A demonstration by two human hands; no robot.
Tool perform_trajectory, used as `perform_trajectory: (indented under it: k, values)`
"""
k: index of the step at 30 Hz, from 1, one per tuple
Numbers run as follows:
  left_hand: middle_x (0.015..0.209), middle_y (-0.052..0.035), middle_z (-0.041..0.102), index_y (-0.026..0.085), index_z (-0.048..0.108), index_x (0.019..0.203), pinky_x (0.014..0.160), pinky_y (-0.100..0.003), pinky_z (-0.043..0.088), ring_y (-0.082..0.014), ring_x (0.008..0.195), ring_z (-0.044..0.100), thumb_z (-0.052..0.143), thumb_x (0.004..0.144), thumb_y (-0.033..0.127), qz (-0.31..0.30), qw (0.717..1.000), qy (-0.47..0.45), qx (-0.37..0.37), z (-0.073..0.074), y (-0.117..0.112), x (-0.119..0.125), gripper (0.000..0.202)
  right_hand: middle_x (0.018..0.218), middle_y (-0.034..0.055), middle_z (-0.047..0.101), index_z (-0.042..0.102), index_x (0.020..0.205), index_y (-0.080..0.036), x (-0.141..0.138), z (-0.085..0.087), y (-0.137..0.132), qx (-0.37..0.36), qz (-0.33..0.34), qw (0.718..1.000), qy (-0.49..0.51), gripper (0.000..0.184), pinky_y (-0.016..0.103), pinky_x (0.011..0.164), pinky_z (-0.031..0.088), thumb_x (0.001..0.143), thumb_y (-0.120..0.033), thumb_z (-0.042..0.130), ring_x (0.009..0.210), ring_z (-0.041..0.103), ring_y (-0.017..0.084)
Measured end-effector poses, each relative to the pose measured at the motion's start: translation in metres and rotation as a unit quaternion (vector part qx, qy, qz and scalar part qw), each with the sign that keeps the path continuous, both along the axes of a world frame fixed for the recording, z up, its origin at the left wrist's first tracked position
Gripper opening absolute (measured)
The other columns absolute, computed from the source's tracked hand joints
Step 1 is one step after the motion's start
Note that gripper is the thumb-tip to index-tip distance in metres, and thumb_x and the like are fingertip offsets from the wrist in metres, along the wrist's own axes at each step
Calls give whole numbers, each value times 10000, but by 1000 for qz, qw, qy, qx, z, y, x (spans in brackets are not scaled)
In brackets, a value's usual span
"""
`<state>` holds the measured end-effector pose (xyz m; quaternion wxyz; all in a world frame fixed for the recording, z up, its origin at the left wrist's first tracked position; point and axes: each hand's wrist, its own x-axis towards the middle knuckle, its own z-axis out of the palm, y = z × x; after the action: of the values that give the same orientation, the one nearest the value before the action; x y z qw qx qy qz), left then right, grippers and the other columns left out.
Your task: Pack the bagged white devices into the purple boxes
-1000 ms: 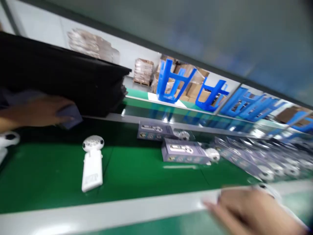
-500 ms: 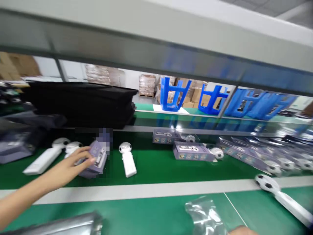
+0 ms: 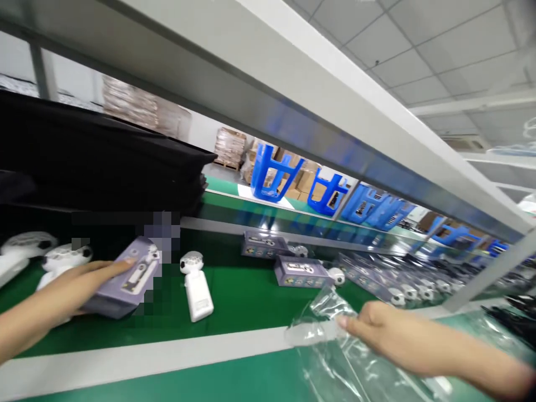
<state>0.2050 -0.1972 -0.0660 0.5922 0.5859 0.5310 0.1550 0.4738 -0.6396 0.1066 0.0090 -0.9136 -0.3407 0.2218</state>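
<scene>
My left hand [image 3: 71,293] grips a small purple product box [image 3: 125,282] over the green conveyor belt [image 3: 247,296] at the left. My right hand [image 3: 377,326] pinches the edge of a clear plastic bag [image 3: 330,346] lying on the near green bench at the lower right. A white handheld device with a football-patterned head [image 3: 196,282] lies on the belt just right of the box. More such white devices [image 3: 58,259] lie left of my left hand.
Two more purple boxes [image 3: 299,272] lie further along the belt, with a row of bagged units [image 3: 402,282] at the right. A stack of black flat material [image 3: 104,162] sits behind the belt. A grey overhead rail [image 3: 293,111] crosses above. Blue stools [image 3: 272,173] stand beyond.
My left hand has drawn the purple box nearer along the belt. My right hand came into view and took hold of the clear bag, lifting its edge. The view tilted upward.
</scene>
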Motion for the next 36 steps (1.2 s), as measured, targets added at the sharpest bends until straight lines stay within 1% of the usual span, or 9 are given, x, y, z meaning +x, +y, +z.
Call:
perform_trajectory:
  k: [4, 9, 11, 14, 16, 18, 24, 30, 36]
  values:
    - [1069, -58, 720, 250, 456, 1413, 812, -331, 559, -276, 1004, 689, 789, 680, 686, -9, 994, -105, 27, 16, -16, 6, 916, 545, -4, 368, 379, 566, -172, 9, 0, 139, 93, 117, 989, 4, 614, 281, 507, 313, 1030, -575, 365, 493, 325, 120]
    - [1119, -124, 702, 196, 519, 1366, 764, -348, 576, -338, 976, 694, 845, 574, 697, 22, 990, -115, 84, 17, -18, -4, 992, 705, 26, 599, 676, 800, -163, -24, -98, 293, 80, 281, 941, 168, 432, 256, 609, 503, 1056, -265, 344, 657, 594, 169]
    - [1082, -141, 709, 168, 561, 1327, 720, -354, 583, -363, 944, 697, 854, 562, 656, 33, 989, -114, 93, 21, -26, -4, 954, 946, 39, 672, 747, 963, -197, -18, -125, 308, 74, 407, 900, 134, 262, 269, 872, 524, 918, -60, 527, 930, 635, 199]
    - [1051, -112, 720, 187, 597, 1285, 717, -318, 580, -334, 934, 701, 827, 613, 650, 8, 990, -128, 66, 35, -44, 4, 848, 1366, 59, 556, 712, 1137, -251, 8, -144, 304, 101, 632, 767, -41, 567, 387, 1237, 250, 688, 96, 712, 1362, 414, 297]
    - [1043, -83, 723, 217, 616, 1263, 719, -292, 573, -303, 934, 703, 762, 686, 691, -19, 993, -119, 6, 41, -53, 7, 761, 1438, 71, 501, 662, 1194, -226, 22, -152, 299, 124, 715, 667, -168, 415, 439, 1279, 128, 841, -9, 679, 1429, 316, 298]
    - [1052, -60, 721, 247, 630, 1238, 729, -275, 563, -286, 963, 697, 706, 731, 732, -44, 993, -99, -44, 42, -56, 3, 706, 1362, 89, 554, 639, 1159, -169, 33, -157, 292, 134, 719, 639, -240, 246, 464, 1268, 173, 1009, -89, 461, 1365, 392, 274]
    - [1338, -68, 603, 310, 466, 1442, 1020, -390, 480, -314, 1179, 601, 557, 718, 928, -207, 974, 61, 61, 23, -55, -1, 956, 914, 106, 658, 667, 957, -94, 64, -156, 244, 26, 580, 766, -276, 484, 508, 965, 527, 523, -69, 879, 1002, 571, 351]
    - [1610, -154, 226, 78, 131, 1596, 1196, -438, 323, -344, 1426, 349, 642, 754, 806, -354, 905, 185, 144, 26, -95, 40, 1225, 969, 118, 665, 673, 964, -111, 111, -149, 209, 47, 446, 843, -297, 411, 452, 966, 493, 607, -218, 846, 1019, 571, 337]
    - [1178, -140, 680, 169, 570, 1300, 905, -401, 574, -328, 1039, 672, 739, 773, 689, -338, 933, -98, -82, 28, -118, 48, 760, 1079, 134, 615, 613, 1059, -101, 101, -133, 198, 161, 356, 847, -361, 325, 451, 984, 407, 749, -187, 664, 1094, 489, 338]
